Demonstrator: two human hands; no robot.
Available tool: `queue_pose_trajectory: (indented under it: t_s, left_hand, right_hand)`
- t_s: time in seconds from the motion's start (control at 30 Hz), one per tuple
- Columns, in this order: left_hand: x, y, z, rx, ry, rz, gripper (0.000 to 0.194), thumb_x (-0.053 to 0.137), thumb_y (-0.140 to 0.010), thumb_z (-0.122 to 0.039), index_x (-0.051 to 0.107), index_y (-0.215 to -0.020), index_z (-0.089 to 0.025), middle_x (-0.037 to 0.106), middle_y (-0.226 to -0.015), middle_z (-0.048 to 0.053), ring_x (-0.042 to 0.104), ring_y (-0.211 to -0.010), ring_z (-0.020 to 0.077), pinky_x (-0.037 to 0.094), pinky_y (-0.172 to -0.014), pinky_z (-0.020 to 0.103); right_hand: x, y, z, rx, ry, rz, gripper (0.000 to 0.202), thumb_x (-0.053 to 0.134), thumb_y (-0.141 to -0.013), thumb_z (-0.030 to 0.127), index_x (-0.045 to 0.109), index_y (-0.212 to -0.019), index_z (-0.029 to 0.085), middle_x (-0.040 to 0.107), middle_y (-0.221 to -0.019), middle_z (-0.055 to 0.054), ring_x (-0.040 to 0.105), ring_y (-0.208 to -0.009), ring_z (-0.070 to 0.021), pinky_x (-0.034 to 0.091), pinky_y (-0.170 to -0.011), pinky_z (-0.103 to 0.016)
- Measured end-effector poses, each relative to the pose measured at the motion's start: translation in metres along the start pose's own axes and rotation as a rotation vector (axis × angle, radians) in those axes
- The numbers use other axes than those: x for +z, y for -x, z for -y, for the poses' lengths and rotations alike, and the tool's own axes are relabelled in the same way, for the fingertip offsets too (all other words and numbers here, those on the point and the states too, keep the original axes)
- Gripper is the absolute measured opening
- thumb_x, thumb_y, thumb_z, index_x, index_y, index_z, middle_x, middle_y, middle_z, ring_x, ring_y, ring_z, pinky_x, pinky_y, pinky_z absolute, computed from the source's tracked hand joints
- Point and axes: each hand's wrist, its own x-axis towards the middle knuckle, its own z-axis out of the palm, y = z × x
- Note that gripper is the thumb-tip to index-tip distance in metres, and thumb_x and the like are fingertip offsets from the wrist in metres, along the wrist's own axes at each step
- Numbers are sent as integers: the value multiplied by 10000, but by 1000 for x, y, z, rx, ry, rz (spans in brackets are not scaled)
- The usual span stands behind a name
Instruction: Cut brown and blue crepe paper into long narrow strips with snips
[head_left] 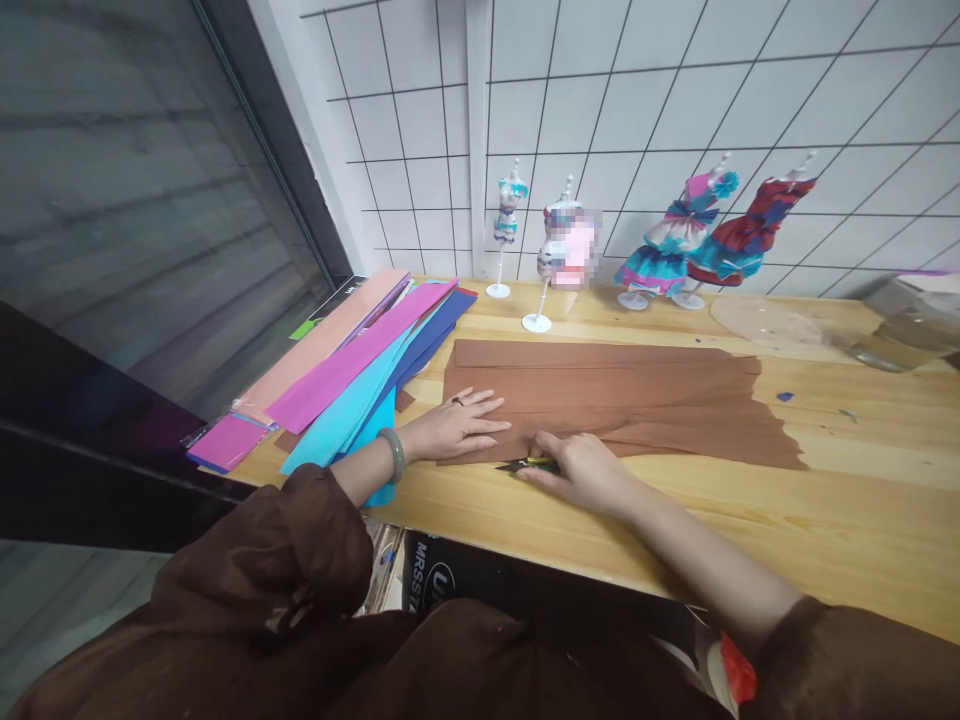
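A wide sheet of brown crepe paper [600, 385] lies on the wooden table, creased along its length, with a wavy, uneven right edge. My left hand [457, 425] rests flat on its left end, fingers spread. Close to the sheet's lower edge, my right hand [581, 468] is closed around small black-and-yellow scissors [517, 465]. Their dark pointed tip faces left, and my fingers cover most of the handles.
Folded pink, turquoise and blue crepe paper [360, 350] is piled at the left. Several small dress forms stand along the tiled wall, two in ruffled dresses [667, 245]. A clear container [911, 320] sits at the far right. Scraps [784, 397] dot the table.
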Motion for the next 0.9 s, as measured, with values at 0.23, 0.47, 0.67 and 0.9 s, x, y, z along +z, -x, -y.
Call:
queue_pose_trajectory:
  t_s: [0.23, 0.47, 0.67, 0.9]
  left_hand:
    - [5, -1, 1, 15, -30, -24, 425, 303, -908, -435, 418, -1296, -305, 214, -1467, 3, 118, -1355, 204, 120, -1088, 415]
    - [5, 1, 1, 18, -16, -46, 419, 325, -902, -432, 432, -1287, -305, 232, -1460, 7, 138, -1351, 206, 130, -1087, 417]
    - [4, 0, -1, 7, -18, -48, 428, 303, -904, -453, 449, -1276, -301, 241, -1457, 7, 144, -1350, 202, 127, -1088, 406]
    - [3, 1, -1, 8, -6, -45, 423, 318, -901, -446, 444, -1278, -303, 237, -1457, 7, 146, -1349, 206, 131, -1087, 420]
  right_hand:
    - [5, -5, 10, -4, 27, -13, 371, 392, -845, 538, 540, -889, 201, 675, -712, -53, 627, -690, -207, 359, -604, -268]
    - [9, -11, 13, -31, 6, -27, 358, 396, -850, 526, 542, -866, 200, 677, -714, -53, 630, -680, -199, 359, -595, -261]
    - [9, -8, 13, -27, -8, -24, 354, 404, -846, 529, 538, -855, 201, 675, -708, -47, 632, -682, -198, 358, -587, -255]
    - [8, -15, 22, -18, 9, -6, 381, 391, -845, 540, 546, -884, 195, 683, -715, -57, 636, -678, -204, 358, -598, -265]
